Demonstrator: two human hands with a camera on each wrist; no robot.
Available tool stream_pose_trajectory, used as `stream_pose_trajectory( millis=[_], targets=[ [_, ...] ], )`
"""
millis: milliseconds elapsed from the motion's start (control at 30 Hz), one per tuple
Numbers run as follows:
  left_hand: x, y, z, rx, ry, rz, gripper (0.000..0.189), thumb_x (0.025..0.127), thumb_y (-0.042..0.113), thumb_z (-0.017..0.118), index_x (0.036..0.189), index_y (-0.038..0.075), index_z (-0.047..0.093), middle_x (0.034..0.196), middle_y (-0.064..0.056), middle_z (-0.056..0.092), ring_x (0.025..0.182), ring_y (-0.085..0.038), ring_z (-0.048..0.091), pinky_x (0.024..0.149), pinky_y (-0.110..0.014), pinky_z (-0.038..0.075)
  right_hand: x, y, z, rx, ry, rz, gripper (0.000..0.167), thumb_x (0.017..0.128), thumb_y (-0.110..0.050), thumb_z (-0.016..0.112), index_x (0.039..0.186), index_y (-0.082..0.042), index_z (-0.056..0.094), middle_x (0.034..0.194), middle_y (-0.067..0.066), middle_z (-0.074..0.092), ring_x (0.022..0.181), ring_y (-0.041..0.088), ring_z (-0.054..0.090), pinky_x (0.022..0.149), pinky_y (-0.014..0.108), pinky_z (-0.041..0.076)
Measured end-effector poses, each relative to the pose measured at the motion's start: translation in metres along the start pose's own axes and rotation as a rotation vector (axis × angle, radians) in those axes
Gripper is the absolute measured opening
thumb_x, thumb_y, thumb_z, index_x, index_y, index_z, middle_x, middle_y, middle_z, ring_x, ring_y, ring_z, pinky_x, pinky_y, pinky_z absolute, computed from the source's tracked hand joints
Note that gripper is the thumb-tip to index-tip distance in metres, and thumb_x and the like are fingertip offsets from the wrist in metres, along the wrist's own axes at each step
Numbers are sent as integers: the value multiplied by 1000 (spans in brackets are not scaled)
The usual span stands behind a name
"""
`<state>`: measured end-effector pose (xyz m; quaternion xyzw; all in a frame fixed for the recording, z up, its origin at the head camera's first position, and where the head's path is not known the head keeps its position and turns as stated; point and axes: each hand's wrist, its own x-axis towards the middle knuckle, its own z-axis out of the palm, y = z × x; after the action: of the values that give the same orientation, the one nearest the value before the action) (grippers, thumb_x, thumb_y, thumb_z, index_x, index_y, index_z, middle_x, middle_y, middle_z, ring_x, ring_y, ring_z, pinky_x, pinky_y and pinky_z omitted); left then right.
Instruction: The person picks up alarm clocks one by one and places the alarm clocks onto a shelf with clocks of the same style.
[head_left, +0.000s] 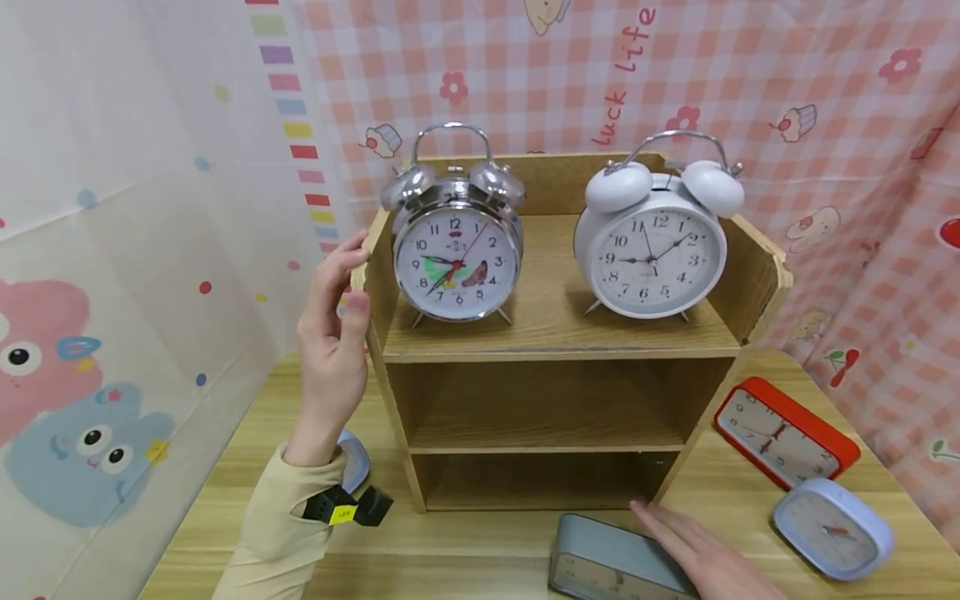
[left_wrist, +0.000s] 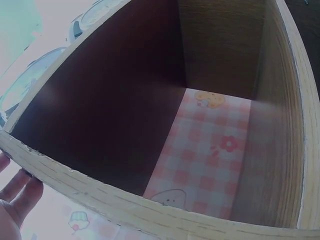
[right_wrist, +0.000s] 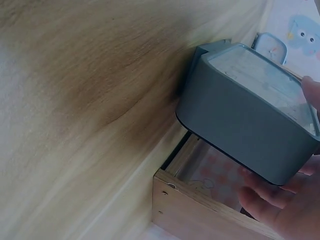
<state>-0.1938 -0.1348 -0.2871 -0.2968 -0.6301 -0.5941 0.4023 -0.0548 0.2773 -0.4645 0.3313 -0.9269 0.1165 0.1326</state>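
Observation:
My left hand holds the left side panel of a small wooden shelf, its fingers by the panel's upper edge and its thumb at the front. In the left wrist view, fingertips touch the shelf's pale board edge. My right hand grips a grey-green rectangular alarm clock in front of the shelf, thumb at the clock face and the other fingers behind. On the top shelf stand a silver twin-bell clock at left and a white twin-bell clock at right.
To the right of the shelf, a red clock and a lavender clock lie on the wooden table. A light-blue clock is partly hidden behind my left wrist. Patterned cloth hangs behind the shelf.

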Motion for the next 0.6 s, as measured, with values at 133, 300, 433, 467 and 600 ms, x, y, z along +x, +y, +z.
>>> stream_pose_trajectory(
  millis=[133,300,433,467,600],
  targets=[
    [0,-1,1,-7,1,2,65,109,47,53,135,-13,53,151,8,60,144,-15,54,110,-26,41,-1,-1,2,-16,-65,94,88,86,-59,80,158,-19,48,132,3,72,114,13,69,79,27,59],
    [0,0,0,-6,-1,0,65,109,47,53,135,-13,53,151,7,59,144,-16,53,113,-27,41,2,-4,0,62,-154,200,78,91,-59,75,152,-16,54,132,0,73,113,5,68,81,26,59],
    [1,1,0,-4,-7,-3,65,109,47,52,136,-13,53,152,5,59,145,-16,53,113,-27,41,3,-9,1,74,-94,233,73,89,-58,77,149,-19,58,130,-4,75,111,-2,67,80,25,59],
    [1,1,0,-5,-9,-4,65,109,47,52,136,-13,52,152,5,59,145,-16,53,112,-27,41,2,-9,1,77,-79,232,73,88,-57,78,148,-20,59,129,-4,75,110,-3,67,79,25,58],
    [0,1,-2,2,-13,-7,66,109,47,52,136,-13,52,152,6,59,144,-16,53,109,-26,41,2,-7,2,149,-105,252,68,89,-56,78,144,-21,60,125,-6,75,104,-9,62,78,23,57]
  ],
)
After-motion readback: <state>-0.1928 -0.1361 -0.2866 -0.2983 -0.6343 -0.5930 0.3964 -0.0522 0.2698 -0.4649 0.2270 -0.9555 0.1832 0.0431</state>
